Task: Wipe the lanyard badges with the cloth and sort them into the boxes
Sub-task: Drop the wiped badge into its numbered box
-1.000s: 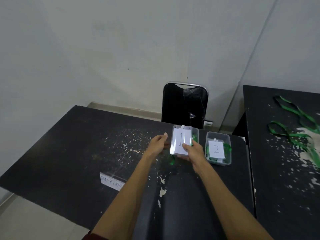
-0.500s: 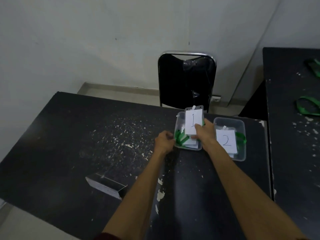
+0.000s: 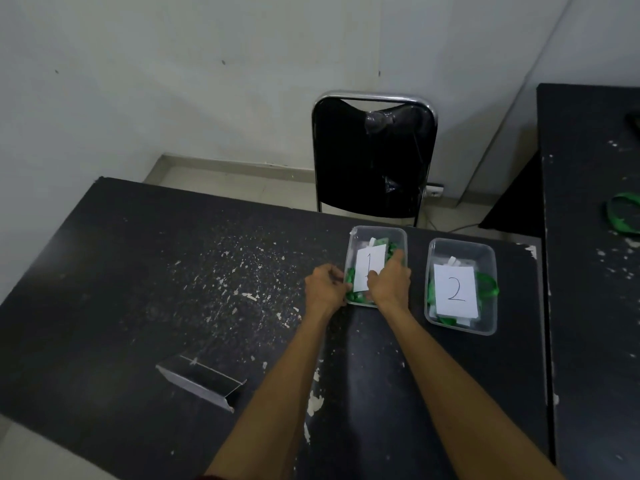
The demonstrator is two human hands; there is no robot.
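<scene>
Two clear plastic boxes stand on the black table (image 3: 173,271). The left box (image 3: 398,233) holds a white badge marked "1" (image 3: 369,266) on top of green lanyards. My right hand (image 3: 389,280) lies over the box with its fingers on that badge and the green strap. At the box's left near corner, my left hand (image 3: 325,287) has its fingers curled against the green lanyard (image 3: 349,277). The right box (image 3: 460,245) holds a badge marked "2" (image 3: 455,291) with green lanyard beneath it. No cloth is in view.
A grey folded name stand (image 3: 199,381) lies at the near left of the table. A black chair (image 3: 372,154) stands behind the table's far edge. A second black table (image 3: 588,306) on the right carries a loose green lanyard (image 3: 623,216).
The badge marked "1" went from held above the table down into the left box. Both hands followed it to the box; the view tilted downward.
</scene>
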